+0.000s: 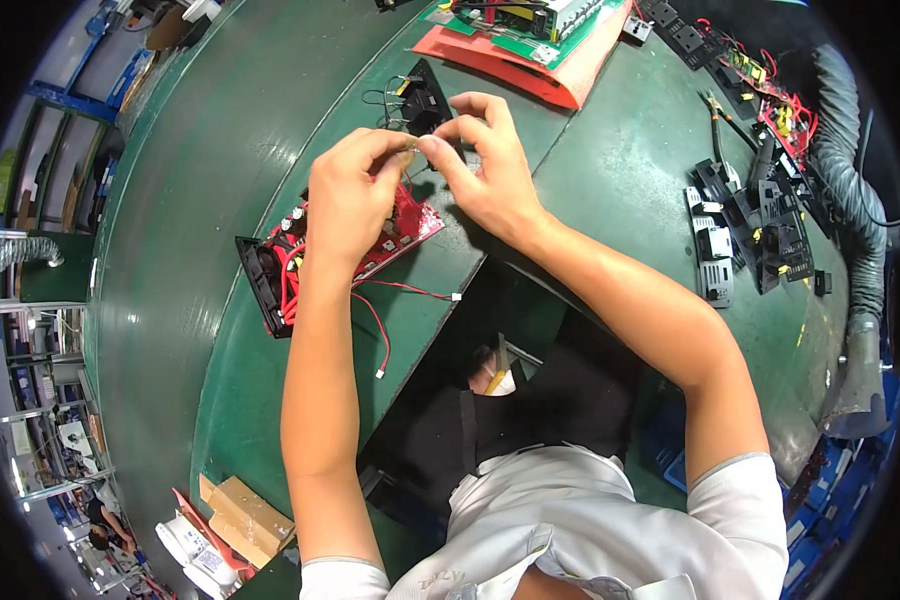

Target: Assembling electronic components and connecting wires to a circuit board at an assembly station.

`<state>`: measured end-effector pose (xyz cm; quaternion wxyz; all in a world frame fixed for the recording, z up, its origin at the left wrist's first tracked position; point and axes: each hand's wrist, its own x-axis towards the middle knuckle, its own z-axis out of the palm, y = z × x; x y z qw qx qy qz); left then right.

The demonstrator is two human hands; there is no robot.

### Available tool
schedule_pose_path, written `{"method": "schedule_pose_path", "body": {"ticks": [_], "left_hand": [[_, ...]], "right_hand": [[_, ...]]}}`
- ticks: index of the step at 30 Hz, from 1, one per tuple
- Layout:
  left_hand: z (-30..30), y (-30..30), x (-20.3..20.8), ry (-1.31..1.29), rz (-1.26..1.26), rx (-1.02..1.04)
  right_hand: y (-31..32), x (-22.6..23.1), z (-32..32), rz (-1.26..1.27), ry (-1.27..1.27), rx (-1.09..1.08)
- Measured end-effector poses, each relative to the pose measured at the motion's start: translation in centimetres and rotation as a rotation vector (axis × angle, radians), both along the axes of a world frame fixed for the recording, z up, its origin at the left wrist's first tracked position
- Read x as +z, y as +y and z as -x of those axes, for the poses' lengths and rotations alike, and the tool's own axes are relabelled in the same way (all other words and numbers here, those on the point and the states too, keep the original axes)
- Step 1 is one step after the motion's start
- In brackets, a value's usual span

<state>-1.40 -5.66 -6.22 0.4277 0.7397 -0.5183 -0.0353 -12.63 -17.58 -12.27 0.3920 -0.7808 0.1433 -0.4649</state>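
Note:
My left hand [355, 195] and my right hand [490, 170] meet above the bench, fingertips nearly touching. Each is closed in a pinch on a thin wire; the wire ends are mostly hidden by the fingers. Beneath my left hand and forearm lies a red circuit board [410, 220] with a black fan [261, 285] at its left end and red wires. Two red leads with white connectors [456, 297] trail from it toward me. Just beyond the hands a black plastic panel [425, 100] stands with thin dark wires looping from its left side.
On the green bench [620, 180], black socket panels [760, 230] and pliers [715, 125] lie at right, beside a grey flexible duct [840, 150]. Green circuit boards [540, 45] rest on an orange-red sheet [510, 70] at the back. A cardboard piece [245, 515] sits at lower left.

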Motion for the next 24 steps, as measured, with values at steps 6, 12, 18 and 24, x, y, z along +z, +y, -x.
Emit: {"method": "schedule_pose_path", "body": {"ticks": [6,12,18,24], "left_hand": [[0.48,-0.16,0.27,-0.074,-0.001,-0.036],[0.59,-0.17,0.3,-0.246,0.019,-0.014],[0.7,-0.24,0.41,-0.119,0.026,-0.024],[-0.05,0.11,0.32,0.102,-0.042,-0.046]], "right_hand": [[-0.15,-0.22,-0.12,-0.062,0.007,0.065],[-0.18,0.11,-0.13,-0.145,0.002,0.12],[-0.16,-0.08,-0.04,-0.127,0.017,0.129],[-0.17,-0.08,-0.05,-0.135,-0.018,0.149]]}}
